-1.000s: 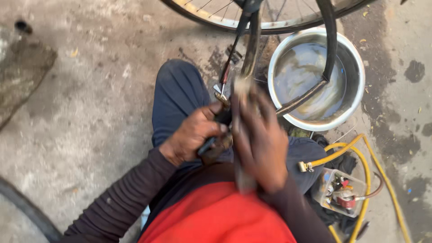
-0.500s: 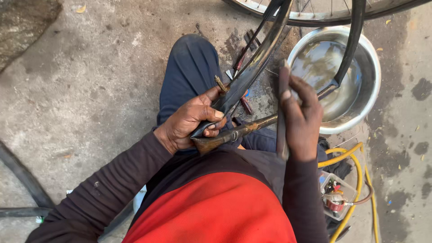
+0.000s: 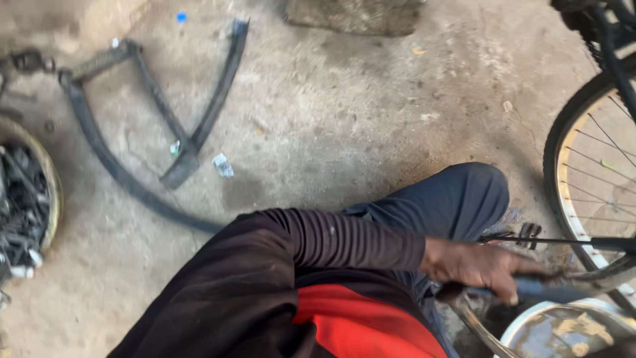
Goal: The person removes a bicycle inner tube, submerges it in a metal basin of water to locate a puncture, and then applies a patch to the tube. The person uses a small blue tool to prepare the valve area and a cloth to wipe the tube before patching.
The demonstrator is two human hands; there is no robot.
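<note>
Fingers of the left hand (image 3: 480, 268) wrapped shut around a black rubber inner tube (image 3: 563, 290), low and right of centre, the striped dark sleeve reaching to it across the lap; motion blur softens the knuckles but the curl over the tube reads clear. Right hand not in view, so its grip cannot be told. Tube runs from the fist toward the right edge, passing just above the rim of a round metal basin (image 3: 563, 331) at the lower right corner — held there, by my reading, so the rubber stays close over the basin. Basin shows a dull shine inside that looks like water, though too little of it is in frame to be sure. Spoked bicycle wheel with black tyre (image 3: 586, 159) stands at the right edge, close beside the bent knee in dark blue trousers (image 3: 457, 195). A thin dark metal rod (image 3: 530, 240) lies level just above the hand. Upper left: loose strips of black rubber (image 3: 165, 126) spread on the grey concrete floor (image 3: 344, 106), well apart from the hand. Far left edge: a shallow round pan (image 3: 50, 179), partly cut off, heaped with dark metal odds and ends.
</note>
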